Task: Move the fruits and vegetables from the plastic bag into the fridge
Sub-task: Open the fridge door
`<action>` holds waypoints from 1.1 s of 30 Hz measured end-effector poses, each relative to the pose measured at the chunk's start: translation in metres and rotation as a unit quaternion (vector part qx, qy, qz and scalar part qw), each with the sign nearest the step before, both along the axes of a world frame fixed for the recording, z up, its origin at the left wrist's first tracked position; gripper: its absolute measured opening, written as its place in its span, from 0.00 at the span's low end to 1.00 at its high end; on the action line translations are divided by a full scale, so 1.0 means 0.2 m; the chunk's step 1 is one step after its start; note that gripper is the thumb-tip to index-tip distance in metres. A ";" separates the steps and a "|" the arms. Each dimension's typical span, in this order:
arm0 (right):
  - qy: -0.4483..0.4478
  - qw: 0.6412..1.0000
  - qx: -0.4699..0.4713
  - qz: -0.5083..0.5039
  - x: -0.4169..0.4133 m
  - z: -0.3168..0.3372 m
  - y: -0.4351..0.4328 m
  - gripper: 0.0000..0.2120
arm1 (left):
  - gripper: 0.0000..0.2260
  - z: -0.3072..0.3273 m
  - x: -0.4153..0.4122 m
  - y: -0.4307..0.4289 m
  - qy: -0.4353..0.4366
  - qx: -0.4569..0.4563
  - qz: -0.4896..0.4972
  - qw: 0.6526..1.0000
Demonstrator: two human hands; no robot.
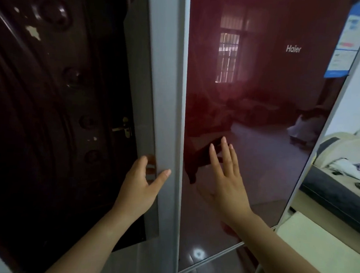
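Dark hallway door (51,86) at left, 1 red fridge door (259,141): our left hand (140,186) hooks its grey edge (165,114), seemingly to pull, right hand (224,181) flat against it, steadying; bag and produce unseen.

The left hand (140,185) grips the left edge of the fridge (261,103); the right hand (224,181) is before its front. A door (51,90) stands left of the fridge, a sofa (329,194) right.

Left hand (140,185) gripping, right hand (227,181) spread flat
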State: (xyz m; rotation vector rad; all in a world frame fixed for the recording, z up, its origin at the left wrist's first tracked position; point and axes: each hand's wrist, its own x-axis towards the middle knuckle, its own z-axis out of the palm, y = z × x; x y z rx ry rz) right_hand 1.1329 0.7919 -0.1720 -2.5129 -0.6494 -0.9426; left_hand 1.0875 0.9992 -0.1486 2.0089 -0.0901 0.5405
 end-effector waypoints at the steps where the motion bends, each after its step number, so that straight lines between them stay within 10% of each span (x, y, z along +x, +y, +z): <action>1: -0.006 1.000 -0.005 -0.006 0.01 -0.01 0.00 0.48 | 0.10 0.00 0.00 -0.01 0.000 -0.005 0.001 1.000; 16: -0.083 0.996 -0.019 0.012 0.14 -0.08 -0.05 0.42 | 0.10 -0.06 -0.05 -0.18 0.025 -0.177 0.113 0.977; 33: -0.101 0.985 -0.048 0.129 0.00 -0.11 -0.35 0.37 | 0.10 -0.05 -0.36 -0.54 0.000 -0.163 0.229 0.960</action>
